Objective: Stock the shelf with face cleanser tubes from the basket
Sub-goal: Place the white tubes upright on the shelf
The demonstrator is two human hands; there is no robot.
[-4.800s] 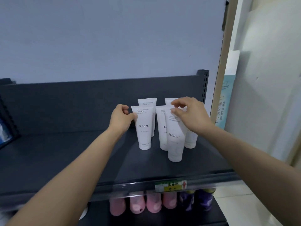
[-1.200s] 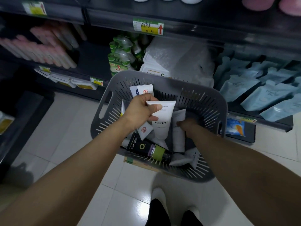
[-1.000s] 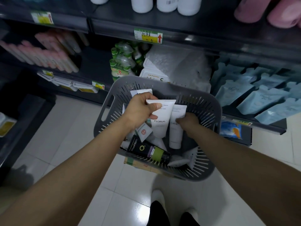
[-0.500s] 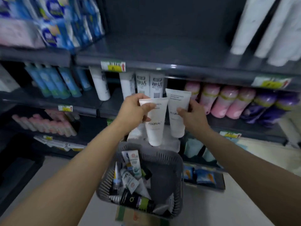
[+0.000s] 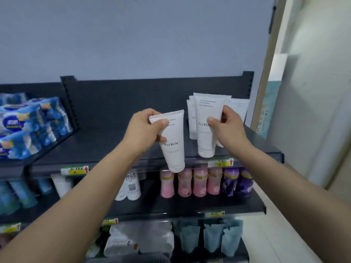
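Left hand [image 5: 144, 128]: I see it clutching the left tube [image 5: 173, 149] by its flat end, centre frame.
Right hand [image 5: 228, 126]: pinching the right tube [image 5: 206, 137], just right of centre.
Top shelf [image 5: 114, 145]: stocked tubes [image 5: 237, 109] stand behind the right tube.

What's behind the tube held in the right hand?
White tubes already standing on the top shelf, showing past both edges of the held tube. That tube and the right hand cover their middles and bases, so their number cannot be told.
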